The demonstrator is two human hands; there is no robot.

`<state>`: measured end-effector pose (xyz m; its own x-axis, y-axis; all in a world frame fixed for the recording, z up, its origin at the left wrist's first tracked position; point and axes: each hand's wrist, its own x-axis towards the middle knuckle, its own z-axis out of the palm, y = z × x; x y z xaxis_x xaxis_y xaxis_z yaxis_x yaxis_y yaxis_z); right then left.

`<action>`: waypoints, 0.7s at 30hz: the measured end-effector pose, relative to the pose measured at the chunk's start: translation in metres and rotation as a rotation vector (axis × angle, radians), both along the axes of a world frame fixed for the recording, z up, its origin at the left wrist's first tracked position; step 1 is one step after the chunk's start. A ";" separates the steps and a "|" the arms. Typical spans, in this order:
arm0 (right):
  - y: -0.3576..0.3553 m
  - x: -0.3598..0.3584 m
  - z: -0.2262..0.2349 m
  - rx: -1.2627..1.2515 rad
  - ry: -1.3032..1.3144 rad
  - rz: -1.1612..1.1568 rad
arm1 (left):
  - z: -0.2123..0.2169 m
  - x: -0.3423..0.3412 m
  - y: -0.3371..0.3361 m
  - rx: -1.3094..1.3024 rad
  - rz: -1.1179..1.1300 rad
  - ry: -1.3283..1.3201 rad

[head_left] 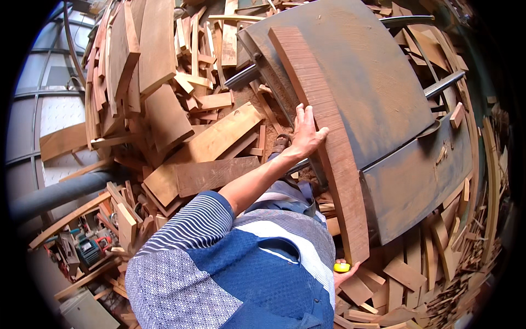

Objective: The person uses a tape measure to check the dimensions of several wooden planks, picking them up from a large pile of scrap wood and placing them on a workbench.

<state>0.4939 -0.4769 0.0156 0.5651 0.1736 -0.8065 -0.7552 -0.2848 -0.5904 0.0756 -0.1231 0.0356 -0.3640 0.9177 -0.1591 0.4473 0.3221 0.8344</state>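
Note:
A long reddish-brown wooden board [329, 126] lies along the left edge of a grey metal machine table [378, 82], its near end jutting past the table toward me. My left hand [308, 134] grips the board's left edge around its middle, with the thumb and some fingers on the wood. Low at the board's near end is my right hand [349, 273], partly hidden by the board and my clothing. It holds a small rounded yellow object [341, 267] that looks like a tape measure, close against the board's end. Sawdust coats the table.
Wooden planks [213, 137] and offcuts are heaped on the left, close to my left arm. More scrap wood [408, 274] covers the floor at the lower right. Metal bars [445, 84] stick out from the table's sides. A green motor [90, 249] stands at the far left.

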 end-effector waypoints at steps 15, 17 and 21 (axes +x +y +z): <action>0.004 0.007 -0.004 0.048 0.074 -0.035 | -0.012 -0.010 -0.021 0.134 -0.219 0.109; 0.005 0.004 -0.004 0.068 0.053 -0.022 | -0.014 -0.009 -0.023 0.136 -0.213 0.126; 0.006 -0.001 -0.004 0.090 0.037 -0.035 | -0.021 -0.009 -0.022 0.198 -0.229 0.152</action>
<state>0.4928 -0.4710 0.0120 0.5424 0.2272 -0.8088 -0.7853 -0.2050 -0.5842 0.0663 -0.1449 0.0150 -0.1505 0.9861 0.0710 0.6134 0.0368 0.7889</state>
